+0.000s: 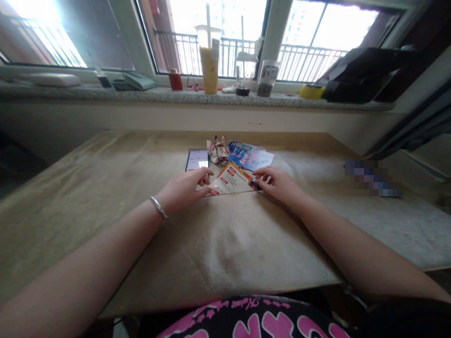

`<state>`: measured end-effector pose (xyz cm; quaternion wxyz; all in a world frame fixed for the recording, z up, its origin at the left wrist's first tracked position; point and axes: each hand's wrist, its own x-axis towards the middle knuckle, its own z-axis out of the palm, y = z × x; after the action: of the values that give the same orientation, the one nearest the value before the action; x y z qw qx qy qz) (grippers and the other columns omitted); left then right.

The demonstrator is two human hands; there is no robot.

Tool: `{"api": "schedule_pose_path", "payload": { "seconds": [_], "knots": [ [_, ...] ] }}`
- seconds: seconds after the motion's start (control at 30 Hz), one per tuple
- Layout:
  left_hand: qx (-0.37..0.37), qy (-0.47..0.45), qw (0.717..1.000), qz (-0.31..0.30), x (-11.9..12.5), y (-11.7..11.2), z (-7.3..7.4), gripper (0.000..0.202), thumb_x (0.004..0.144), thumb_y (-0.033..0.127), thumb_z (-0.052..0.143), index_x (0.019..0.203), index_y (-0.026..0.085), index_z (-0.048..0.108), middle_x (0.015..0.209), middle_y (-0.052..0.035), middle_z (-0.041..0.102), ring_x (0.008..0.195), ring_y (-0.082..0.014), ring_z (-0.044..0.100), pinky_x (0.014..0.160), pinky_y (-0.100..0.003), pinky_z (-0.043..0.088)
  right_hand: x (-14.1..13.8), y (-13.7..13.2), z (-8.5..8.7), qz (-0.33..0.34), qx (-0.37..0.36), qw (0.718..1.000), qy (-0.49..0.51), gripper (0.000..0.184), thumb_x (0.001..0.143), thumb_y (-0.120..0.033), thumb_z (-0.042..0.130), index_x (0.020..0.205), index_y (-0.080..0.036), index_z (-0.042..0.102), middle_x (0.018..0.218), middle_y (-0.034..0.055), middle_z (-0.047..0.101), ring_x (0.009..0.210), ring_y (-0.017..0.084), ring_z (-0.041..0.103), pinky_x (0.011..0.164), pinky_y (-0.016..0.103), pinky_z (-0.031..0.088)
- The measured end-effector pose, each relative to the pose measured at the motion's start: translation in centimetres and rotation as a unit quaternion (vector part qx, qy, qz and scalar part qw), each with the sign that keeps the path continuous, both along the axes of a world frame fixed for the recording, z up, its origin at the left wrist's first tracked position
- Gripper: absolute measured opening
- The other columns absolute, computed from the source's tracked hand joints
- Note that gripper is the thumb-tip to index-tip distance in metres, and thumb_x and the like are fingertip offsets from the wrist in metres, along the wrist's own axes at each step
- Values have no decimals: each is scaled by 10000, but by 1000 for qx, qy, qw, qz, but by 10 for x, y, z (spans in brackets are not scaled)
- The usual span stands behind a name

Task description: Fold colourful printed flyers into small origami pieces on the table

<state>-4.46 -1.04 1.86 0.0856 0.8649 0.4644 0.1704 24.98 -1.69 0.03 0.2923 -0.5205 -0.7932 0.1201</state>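
A folded orange and white printed paper (pixel 232 180) lies flat on the brown paper-covered table (pixel 225 244). My left hand (pixel 186 188), with a silver bracelet on its wrist, presses its curled fingers on the paper's left corner. My right hand (pixel 276 184) pinches the paper's right edge with bent fingers. Just behind the paper lie a phone (pixel 197 159) with a lit screen, small folded red and white paper figures (pixel 217 150) and blue printed leaflets (pixel 248 156).
A stone windowsill (pixel 141 96) runs along the back with a tall orange drink cup (pixel 209 61), a jar (pixel 267 77), a small red cup (pixel 175 80) and a black bag (pixel 359 75). A blurred object (pixel 371 178) lies on the table at the right.
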Motion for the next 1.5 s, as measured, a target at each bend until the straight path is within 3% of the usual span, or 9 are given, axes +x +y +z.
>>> {"api": "schedule_pose_path", "payload": {
  "seconds": [0.23,0.4,0.53,0.73,0.87,1.0,1.27,1.5],
  "knots": [
    [-16,35,998,-57,2,-1,-1,392,822,308,523,1193,181,512,1055,-61,642,903,-183,615,804,-305,487,1,4,-9,-5,-63,998,21,341,788,-274,619,1115,-181,633,949,62,696,726,141,603,653,275,488],
    [2,7,998,-61,2,4,-11,398,825,266,514,1210,165,493,1050,-73,621,913,-182,601,817,-312,499,-2,4,-10,25,-70,996,42,395,764,-163,585,1156,-204,604,821,18,664,696,126,585,620,244,459],
    [16,-37,997,-59,2,7,-18,455,827,227,500,1275,174,438,1004,-53,611,844,-149,590,796,-291,507,-3,1,-6,35,-47,998,35,325,761,-144,553,1072,-188,637,739,0,615,641,118,543,607,242,445],
    [28,-69,995,-68,4,5,-14,439,856,174,439,1294,167,433,923,-37,608,774,-126,578,762,-266,507,-3,-3,-1,67,8,998,1,137,803,-189,532,845,-184,663,818,33,628,651,114,553,617,239,458],
    [82,-30,990,-112,3,4,-10,314,911,202,391,1164,188,577,952,-55,624,869,-148,578,841,-304,489,1,-2,-2,124,40,991,-19,134,801,-169,545,833,-193,673,839,39,650,715,128,590,666,245,477],
    [107,-21,976,-187,0,5,-9,319,933,181,370,1013,204,678,945,-59,645,839,-133,582,820,-289,493,5,1,-4,194,69,978,-26,164,805,-141,545,855,-204,688,900,49,684,844,153,628,774,278,500],
    [202,-15,956,-212,-4,8,-10,289,927,132,429,994,226,694,959,-59,659,847,-137,577,828,-310,489,2,0,1,278,93,956,-31,157,811,-166,569,897,-203,694,958,71,699,897,168,649,819,318,525],
    [179,58,940,-286,-3,5,-2,297,937,137,394,1057,208,656,1056,-60,665,954,-149,599,868,-331,506,1,-3,3,323,39,943,-71,158,802,-229,622,942,-203,691,1006,64,693,951,171,633,871,332,507]
  ]
}}
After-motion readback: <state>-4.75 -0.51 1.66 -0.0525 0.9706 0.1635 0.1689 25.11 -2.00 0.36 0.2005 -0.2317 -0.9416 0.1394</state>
